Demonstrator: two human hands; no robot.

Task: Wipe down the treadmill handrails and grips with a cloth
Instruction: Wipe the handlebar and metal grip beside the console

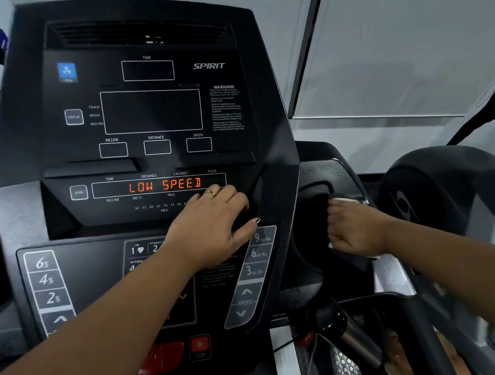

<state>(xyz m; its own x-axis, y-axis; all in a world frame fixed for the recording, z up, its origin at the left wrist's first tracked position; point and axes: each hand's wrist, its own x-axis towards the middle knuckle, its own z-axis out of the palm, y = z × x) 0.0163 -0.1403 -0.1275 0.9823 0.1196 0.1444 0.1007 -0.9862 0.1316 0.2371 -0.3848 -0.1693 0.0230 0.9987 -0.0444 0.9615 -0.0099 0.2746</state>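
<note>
the treadmill console (pixel 140 122) fills most of your view, a broad slab of matte black plastic with white-outlined rectangular windows and a slotted vent along the top. to its right stands a neighbouring machine (pixel 426 194) with a rounded, faintly grainy black housing. your left hand (pixel 213 222) lies flat on the console's lower right, fingers released and nearly straight, thumb spread toward the grey speed keypad (pixel 250 279), a glossy curved strip with arrow keys. your right hand (pixel 353 230) is clenched into a fist just beside the console's right edge, pressed against a dark moulded part there; whether that part is the grip itself you cannot tell. the long narrow display (pixel 164 185) glows with orange letters reading "low speed". the cloth (pixel 345 200) is grasped inside your right fist, soft and white, showing only above and below the knuckles. a square red stop button (pixel 199 345) sits lower down. a thin gold ring (pixel 210 193) circles one left finger.
</note>
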